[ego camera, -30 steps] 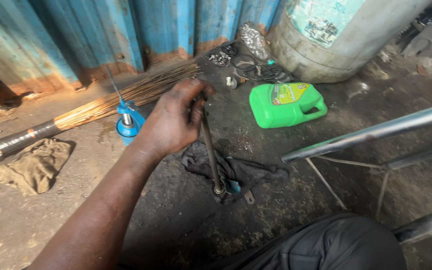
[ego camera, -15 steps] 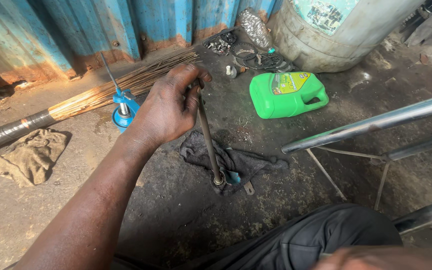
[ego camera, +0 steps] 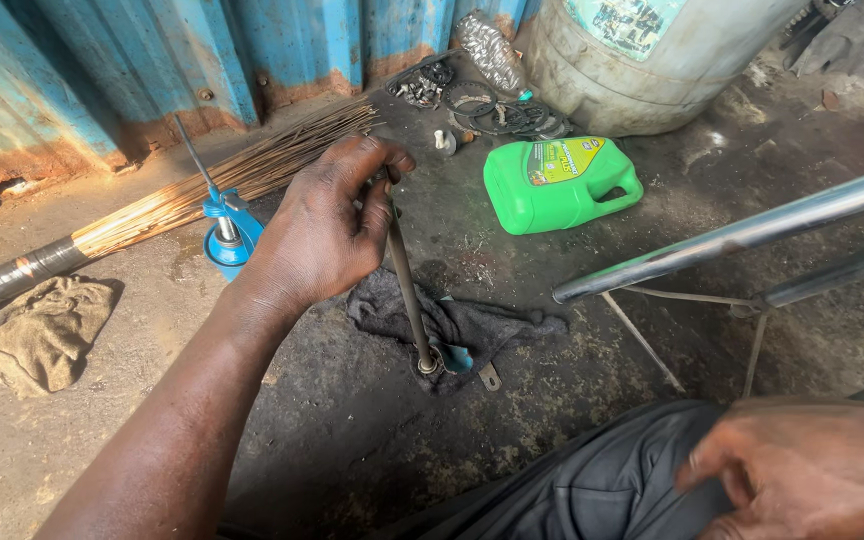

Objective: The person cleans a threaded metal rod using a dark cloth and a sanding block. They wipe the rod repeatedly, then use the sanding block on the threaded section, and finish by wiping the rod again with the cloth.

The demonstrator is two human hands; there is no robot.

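My left hand (ego camera: 327,225) grips the top of a thin metal rod (ego camera: 407,290) that stands nearly upright, its lower end resting on a small round part (ego camera: 429,364) on a dark rag (ego camera: 472,325) on the ground. A small teal piece (ego camera: 455,357) lies beside the rod's foot. My right hand (ego camera: 812,465) rests on my dark trouser leg at the lower right, fingers loosely spread, holding nothing.
A green plastic jug (ego camera: 557,183) lies on its side behind the rag. A broom of thin sticks (ego camera: 192,195), a blue oil can (ego camera: 230,235) and a tan cloth (ego camera: 37,330) lie at left. Metal tubing (ego camera: 742,235) crosses the right. A large drum (ego camera: 642,55) and blue corrugated wall (ego camera: 152,60) stand behind.
My right hand has come into view at the lower right, on my leg. The left hand keeps its hold on the rod, which stays planted on the rag.
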